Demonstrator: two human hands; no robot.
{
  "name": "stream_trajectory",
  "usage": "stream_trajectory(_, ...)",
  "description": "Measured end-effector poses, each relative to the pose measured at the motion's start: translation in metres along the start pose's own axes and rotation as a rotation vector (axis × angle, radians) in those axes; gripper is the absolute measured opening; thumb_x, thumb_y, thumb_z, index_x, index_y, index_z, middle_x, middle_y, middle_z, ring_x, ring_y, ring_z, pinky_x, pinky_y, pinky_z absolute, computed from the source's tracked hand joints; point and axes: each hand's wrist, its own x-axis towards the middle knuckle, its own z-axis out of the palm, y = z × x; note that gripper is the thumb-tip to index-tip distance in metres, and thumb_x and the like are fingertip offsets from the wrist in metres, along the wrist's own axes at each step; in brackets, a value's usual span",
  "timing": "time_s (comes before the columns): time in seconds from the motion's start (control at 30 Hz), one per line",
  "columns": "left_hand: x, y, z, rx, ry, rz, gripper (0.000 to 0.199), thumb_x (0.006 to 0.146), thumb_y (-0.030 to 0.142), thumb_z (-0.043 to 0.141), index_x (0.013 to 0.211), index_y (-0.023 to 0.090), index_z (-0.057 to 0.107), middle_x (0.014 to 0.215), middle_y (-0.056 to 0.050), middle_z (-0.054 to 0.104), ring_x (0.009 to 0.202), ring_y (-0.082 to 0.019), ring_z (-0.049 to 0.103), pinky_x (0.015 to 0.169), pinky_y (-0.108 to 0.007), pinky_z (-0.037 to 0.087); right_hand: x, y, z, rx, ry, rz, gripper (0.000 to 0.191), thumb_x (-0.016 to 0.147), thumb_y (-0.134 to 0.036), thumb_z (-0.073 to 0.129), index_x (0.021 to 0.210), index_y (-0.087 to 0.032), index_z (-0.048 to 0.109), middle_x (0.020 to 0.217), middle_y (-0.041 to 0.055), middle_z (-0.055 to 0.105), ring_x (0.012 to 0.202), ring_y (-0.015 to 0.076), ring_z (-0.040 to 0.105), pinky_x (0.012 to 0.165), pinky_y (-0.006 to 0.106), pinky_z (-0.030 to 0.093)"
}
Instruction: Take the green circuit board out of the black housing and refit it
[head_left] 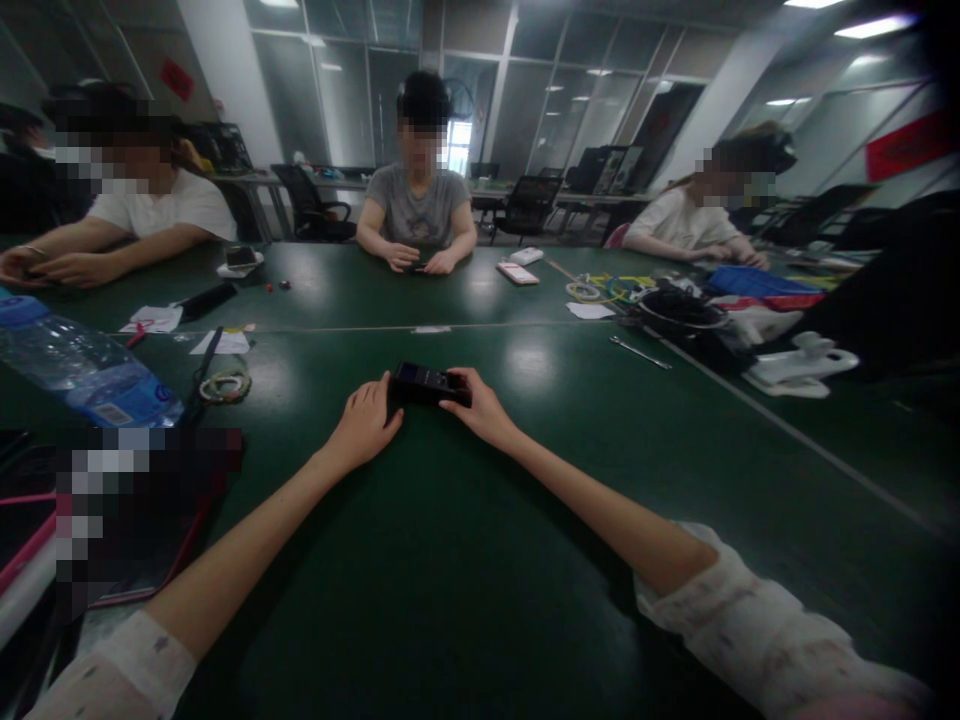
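Observation:
A black handheld device point(424, 382) with a small dark screen and buttons is at the middle of the green table point(450, 560). My left hand point(369, 422) grips its left end, thumb on the near side and fingers at the far side. At the right end, my right hand point(480, 403) holds it between thumb and fingers. The device is tipped a little toward me. Whether its underside touches the tabletop I cannot tell.
At left lie a water bottle point(82, 365), a cable coil point(225, 388) and papers point(154, 319). On the right are a wrench point(640, 352), a white plastic object point(802, 367) and tangled cables point(600, 288). Several people sit around the table; a phone point(519, 273) lies near the far edge.

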Motion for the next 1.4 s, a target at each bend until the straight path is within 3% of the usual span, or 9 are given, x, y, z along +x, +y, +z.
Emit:
stream_trajectory(0.67,0.0011,0.0016,-0.0036,-0.024,0.008,0.002,0.061,0.094,0.042,0.038,0.142,0.005,0.031,0.137,-0.02,0.047,0.129,-0.03,0.041,0.106,-0.048,0.035,-0.0009,-0.0032,-0.0027,-0.034,-0.039,-0.003,0.049,0.08,-0.022,0.068,0.122,-0.023,0.044,0.122,0.0082,0.056,0.116,0.0232,0.056,0.101,0.047,0.045)
stream_trajectory(1.4,0.0004,0.0035,-0.0062,-0.034,-0.011,-0.016,0.059,0.094,0.041,0.038,0.143,0.008,0.029,0.138,-0.019,0.046,0.13,-0.03,0.04,0.106,-0.05,0.035,-0.0011,-0.0019,-0.0025,-0.031,-0.037,0.006,0.051,0.078,-0.021,0.069,0.122,-0.024,0.044,0.124,0.0068,0.055,0.12,0.0226,0.054,0.101,0.047,0.046)
